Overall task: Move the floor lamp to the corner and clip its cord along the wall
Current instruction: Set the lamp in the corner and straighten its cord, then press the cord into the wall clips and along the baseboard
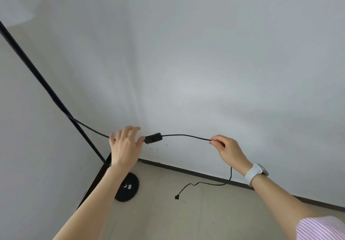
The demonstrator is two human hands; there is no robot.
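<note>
The floor lamp stands in the room corner: a thin black pole (43, 80) runs up to a white shade (15, 6) at top left, and its round black base (128, 187) rests on the floor. A black cord (186, 136) leaves the pole, passes an inline switch (153, 138) and stretches level in front of the wall. My left hand (125, 146) has fingers spread, thumb touching the switch, the cord passing behind the palm. My right hand (226, 148) pinches the cord further right. Below it the cord drops to the floor and ends in a plug (176, 197).
Two white walls meet at the corner behind the lamp. A dark baseboard (196, 173) runs along the right wall above the beige tiled floor. A white wall outlet (152, 148) sits just under the switch. A white watch is on my right wrist.
</note>
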